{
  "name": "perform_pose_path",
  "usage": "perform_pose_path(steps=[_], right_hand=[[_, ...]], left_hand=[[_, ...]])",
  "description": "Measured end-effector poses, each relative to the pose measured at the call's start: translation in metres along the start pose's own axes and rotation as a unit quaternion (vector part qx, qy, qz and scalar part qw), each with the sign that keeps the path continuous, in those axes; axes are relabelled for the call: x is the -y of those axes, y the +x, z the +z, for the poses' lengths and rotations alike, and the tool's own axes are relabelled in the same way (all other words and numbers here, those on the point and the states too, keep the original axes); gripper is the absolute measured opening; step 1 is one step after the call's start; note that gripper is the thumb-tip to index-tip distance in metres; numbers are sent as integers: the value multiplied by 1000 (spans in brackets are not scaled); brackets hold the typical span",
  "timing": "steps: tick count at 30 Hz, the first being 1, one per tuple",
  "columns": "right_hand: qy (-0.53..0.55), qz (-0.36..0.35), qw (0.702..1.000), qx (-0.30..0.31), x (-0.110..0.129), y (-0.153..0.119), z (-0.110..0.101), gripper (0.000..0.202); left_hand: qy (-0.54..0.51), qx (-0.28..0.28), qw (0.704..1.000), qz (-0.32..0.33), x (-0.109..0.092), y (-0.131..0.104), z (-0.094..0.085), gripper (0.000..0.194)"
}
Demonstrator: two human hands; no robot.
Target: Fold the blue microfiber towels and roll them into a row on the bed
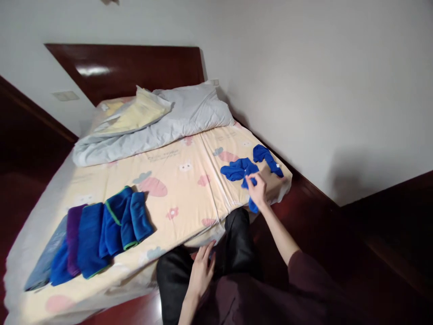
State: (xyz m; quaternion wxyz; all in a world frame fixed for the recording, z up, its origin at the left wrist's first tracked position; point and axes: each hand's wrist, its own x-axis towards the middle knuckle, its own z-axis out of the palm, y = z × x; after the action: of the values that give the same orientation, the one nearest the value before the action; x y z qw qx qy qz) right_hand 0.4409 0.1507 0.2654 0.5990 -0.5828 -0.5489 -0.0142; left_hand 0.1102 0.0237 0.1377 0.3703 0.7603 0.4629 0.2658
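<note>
Crumpled blue cloths lie at the right side of the bed; my right hand (257, 189) has its fingers pinched on the nearer blue cloth (239, 169), part of which hangs below the hand at the bed's edge. Just beyond it is another blue cloth (267, 158) with a small white tag. My left hand (202, 268) rests by my lap, fingers extended, holding nothing visible. On the left of the bed, folded cloths overlap in a row, among them a blue one with green edging (90, 239), a purple one (73, 239) and a grey-blue one (49, 255).
The bed (176, 189) has a patterned cream sheet. A grey quilt (192, 110) and a pale yellow pillow or cloth (144, 110) lie near the dark wooden headboard (135, 67). A white wall (304, 90) runs along the right side.
</note>
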Motion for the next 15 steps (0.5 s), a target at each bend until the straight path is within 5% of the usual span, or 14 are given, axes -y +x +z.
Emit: perform_pose_path(steps=[4,8,10,15], right_hand=[[115,-35,962,247,61,-89,-2,15],[224,-41,839,494,119,-136,-7,9],[266,-39,800,537,132,-141,-8,13],[328,21,809,487,109,-118,0,30]], left_hand=[[-58,-80,995,25,-23,-10,-3,51],[-130,-90,987,39,-38,-18,-27,67],[-153,-36,987,13,-44,-21,-40,70],[-143,143,976,-78,-57,-30,-56,71]])
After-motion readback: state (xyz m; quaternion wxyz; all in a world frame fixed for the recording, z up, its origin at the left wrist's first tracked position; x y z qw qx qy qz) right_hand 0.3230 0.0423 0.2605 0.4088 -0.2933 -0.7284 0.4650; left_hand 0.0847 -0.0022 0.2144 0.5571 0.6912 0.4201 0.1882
